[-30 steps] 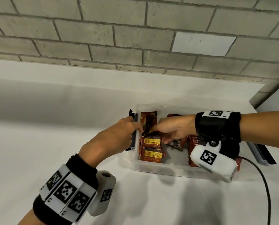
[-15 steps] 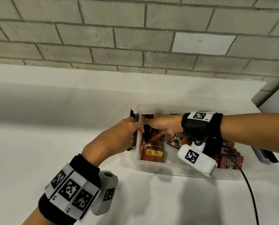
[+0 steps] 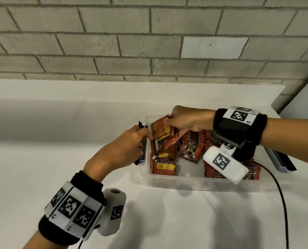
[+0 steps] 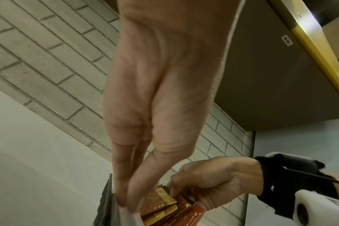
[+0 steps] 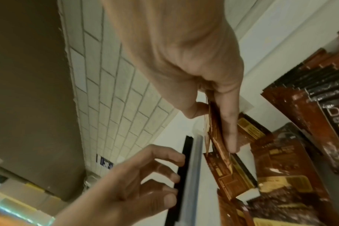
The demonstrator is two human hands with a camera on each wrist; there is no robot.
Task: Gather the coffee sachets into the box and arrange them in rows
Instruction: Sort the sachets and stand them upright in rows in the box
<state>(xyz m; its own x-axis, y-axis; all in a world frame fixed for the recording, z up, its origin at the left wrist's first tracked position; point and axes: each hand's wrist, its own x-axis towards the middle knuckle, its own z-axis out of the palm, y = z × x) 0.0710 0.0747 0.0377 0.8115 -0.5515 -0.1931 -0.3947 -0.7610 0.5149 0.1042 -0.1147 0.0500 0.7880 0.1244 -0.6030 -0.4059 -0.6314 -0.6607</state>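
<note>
While the clear plastic box [image 3: 199, 181] sits on a white bench [image 3: 59, 150] below a grey brick wall [image 3: 113, 42], the right hand [image 3: 189, 120] pinches several coffee sachets [image 3: 161, 129] over its left end; the left hand [image 3: 120, 150] clasps the rim.

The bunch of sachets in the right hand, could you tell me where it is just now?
In the head view, the bunch of sachets is above the box's far-left corner, pinched by the right hand, beside the left hand on the box's left rim.
</note>
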